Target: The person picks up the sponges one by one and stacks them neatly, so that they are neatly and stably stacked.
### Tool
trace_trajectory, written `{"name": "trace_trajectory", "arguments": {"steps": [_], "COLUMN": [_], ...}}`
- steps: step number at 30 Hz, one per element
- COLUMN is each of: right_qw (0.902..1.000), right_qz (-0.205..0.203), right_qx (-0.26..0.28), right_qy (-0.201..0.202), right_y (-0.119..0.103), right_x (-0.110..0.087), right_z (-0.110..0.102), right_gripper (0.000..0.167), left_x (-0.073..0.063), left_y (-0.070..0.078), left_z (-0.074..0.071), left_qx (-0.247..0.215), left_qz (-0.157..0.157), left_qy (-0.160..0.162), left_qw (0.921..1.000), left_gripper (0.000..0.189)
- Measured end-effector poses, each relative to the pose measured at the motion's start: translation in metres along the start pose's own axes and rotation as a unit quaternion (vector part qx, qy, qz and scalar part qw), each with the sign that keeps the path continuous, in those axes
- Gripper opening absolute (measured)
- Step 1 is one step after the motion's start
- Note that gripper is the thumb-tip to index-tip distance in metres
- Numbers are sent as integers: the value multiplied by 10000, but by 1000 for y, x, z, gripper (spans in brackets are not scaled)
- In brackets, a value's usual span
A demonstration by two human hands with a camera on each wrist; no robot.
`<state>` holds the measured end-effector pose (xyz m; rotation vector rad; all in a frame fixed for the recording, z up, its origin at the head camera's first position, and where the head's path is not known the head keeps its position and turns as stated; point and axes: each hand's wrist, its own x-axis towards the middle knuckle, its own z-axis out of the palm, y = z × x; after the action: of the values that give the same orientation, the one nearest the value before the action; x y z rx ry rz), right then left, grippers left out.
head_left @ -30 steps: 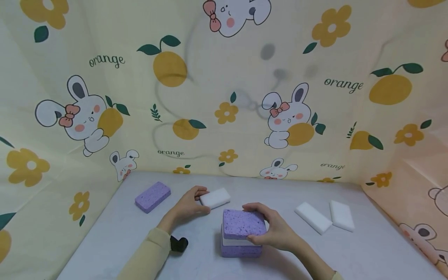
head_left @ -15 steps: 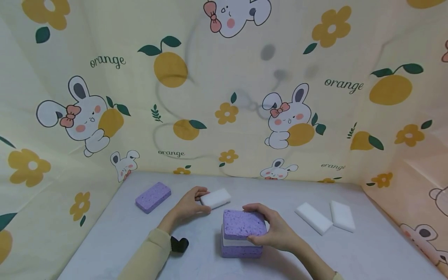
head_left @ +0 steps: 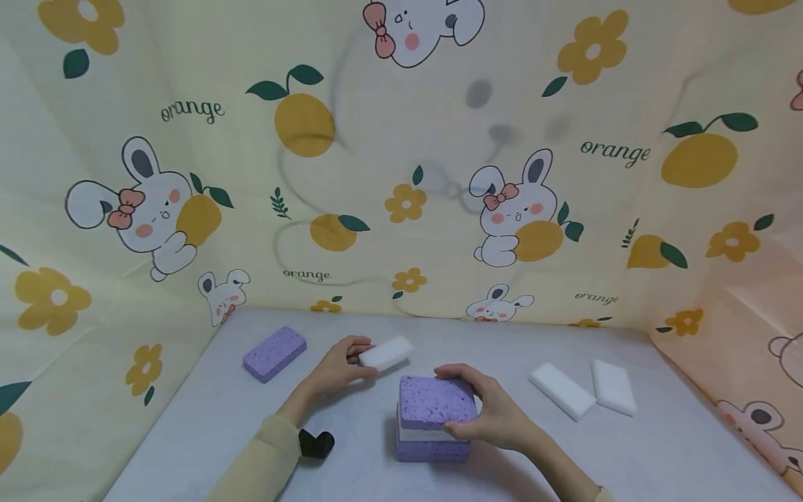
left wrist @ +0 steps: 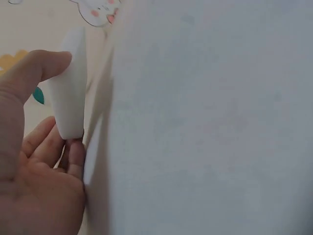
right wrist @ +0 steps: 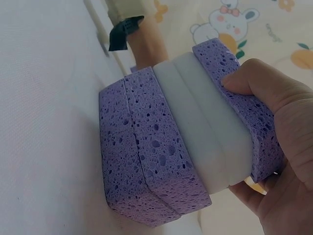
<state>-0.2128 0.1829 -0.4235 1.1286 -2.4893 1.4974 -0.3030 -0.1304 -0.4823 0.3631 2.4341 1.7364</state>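
Note:
My left hand pinches a white sponge block between thumb and fingers, tilted and slightly off the table. In the left wrist view the thumb presses one face of that block, with fingers behind and beneath it. My right hand grips the top purple sponge of a stack, thumb at the near side and fingers at the far side. Below it in the right wrist view are two white sponge layers, then two pitted purple sponges on the table.
A loose purple sponge lies at the back left. Two white sponge blocks, one nearer and one farther right, lie on the right. A black piece is at the left cuff. Patterned cloth walls the back and sides.
My left hand has lifted the white sponge block slightly and tilted it. The left wrist has shifted a little to the left. My right hand and the stack look unchanged.

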Motion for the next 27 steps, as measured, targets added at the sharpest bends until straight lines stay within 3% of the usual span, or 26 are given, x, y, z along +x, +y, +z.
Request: {"name": "trace_trajectory", "arguments": {"steps": [6,12,22,27], "right_qw": [10000,10000,9998,9999], "right_qz": [-16,-34,178,84], "right_qx": [11,42,41,55], "right_qy": [-5,-19,5,36], "right_y": [2,2,0,0], "right_x": [1,1,-1,-1], "right_z": [1,2,0,0], "right_gripper": [70,71,69,68], "left_x": [-18,-45,-67,-74], "left_y": [11,35,73,87], "left_z": [-1,1,6,12], "left_qx": [-411,-730,-687,-653], "left_qz": [293,603,1177,1632], "left_qy": [217,329,296,32], "left_qw": [9985,9950,9902,9844], "left_gripper": [66,64,66,65]}}
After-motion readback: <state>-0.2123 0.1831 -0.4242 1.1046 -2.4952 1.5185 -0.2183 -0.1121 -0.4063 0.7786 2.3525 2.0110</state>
